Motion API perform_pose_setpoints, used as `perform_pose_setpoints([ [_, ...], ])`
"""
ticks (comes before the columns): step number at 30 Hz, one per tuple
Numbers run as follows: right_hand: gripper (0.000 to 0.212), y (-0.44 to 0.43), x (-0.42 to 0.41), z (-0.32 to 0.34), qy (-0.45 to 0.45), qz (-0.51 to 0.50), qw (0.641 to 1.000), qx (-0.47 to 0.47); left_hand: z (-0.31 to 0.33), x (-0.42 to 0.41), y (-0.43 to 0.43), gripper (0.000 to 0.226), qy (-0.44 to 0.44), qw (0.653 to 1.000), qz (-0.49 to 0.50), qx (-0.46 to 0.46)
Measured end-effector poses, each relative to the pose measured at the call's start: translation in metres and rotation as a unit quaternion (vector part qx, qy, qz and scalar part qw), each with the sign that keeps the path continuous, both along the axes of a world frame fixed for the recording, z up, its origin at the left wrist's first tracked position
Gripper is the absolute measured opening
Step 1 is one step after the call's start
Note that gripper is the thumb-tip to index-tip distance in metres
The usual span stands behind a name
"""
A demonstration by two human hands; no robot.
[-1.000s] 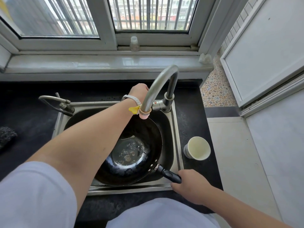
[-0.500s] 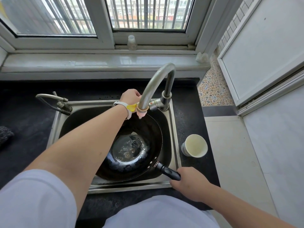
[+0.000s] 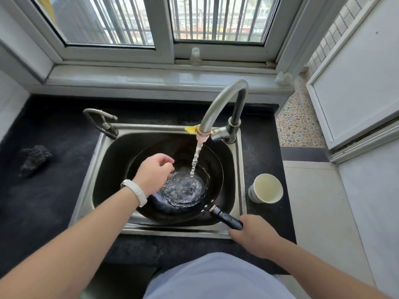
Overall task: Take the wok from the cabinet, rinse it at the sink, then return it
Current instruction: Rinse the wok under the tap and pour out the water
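Wok sits in the sink, one only; right hand fingers wrapped round its handle, left hand fingers loosely curled over pooled water beside the stream. Likely heavy, stiff, slippery wet; handle is the grip. One cup, two taps.

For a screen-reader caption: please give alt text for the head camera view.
Tap water runs into a black wok resting in a steel sink. The right hand grips the wok's handle while the left hand reaches into the pooled water. A paper cup stands on the dark counter.
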State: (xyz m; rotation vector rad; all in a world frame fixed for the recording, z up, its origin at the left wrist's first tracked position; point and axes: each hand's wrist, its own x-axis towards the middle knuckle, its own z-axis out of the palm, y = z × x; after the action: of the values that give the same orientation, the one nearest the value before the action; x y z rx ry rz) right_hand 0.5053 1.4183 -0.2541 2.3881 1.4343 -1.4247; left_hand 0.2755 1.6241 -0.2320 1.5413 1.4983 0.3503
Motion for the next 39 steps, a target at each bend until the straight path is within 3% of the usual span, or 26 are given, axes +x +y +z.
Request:
perform_pose_setpoints([
  [4,0.023,0.005,0.002,0.004,-0.013,0.019,1.000,0.010,-0.008,-0.010,-0.074,0.011,0.014,0.999,-0.045,-0.016],
  [7,0.021,0.008,0.005,0.007,-0.015,0.032,0.999,0.007,-0.019,-0.002,-0.122,0.017,0.062,0.988,-0.133,0.050],
  [12,0.017,0.006,0.000,0.006,-0.031,0.043,0.998,0.018,-0.035,0.019,-0.168,0.024,0.021,0.982,-0.187,0.012],
  [18,0.019,0.008,0.002,0.005,-0.018,0.035,0.999,0.036,-0.052,0.039,-0.177,0.045,-0.084,0.968,-0.061,-0.228],
  [23,0.025,0.011,0.004,0.008,-0.010,0.039,0.998,0.056,-0.060,0.062,-0.166,0.033,-0.276,0.883,0.128,-0.358],
  [28,0.027,0.014,0.006,0.012,-0.006,0.046,0.997,0.057,-0.054,0.074,-0.156,0.022,-0.363,0.855,0.159,-0.335],
  [32,0.028,0.019,0.008,0.017,0.002,0.047,0.997,0.057,-0.047,0.082,-0.157,0.006,-0.357,0.867,0.181,-0.298],
  [39,0.026,0.025,0.002,0.028,0.044,0.027,0.998,0.039,-0.039,0.077,-0.157,0.007,-0.360,0.877,0.192,-0.253],
])
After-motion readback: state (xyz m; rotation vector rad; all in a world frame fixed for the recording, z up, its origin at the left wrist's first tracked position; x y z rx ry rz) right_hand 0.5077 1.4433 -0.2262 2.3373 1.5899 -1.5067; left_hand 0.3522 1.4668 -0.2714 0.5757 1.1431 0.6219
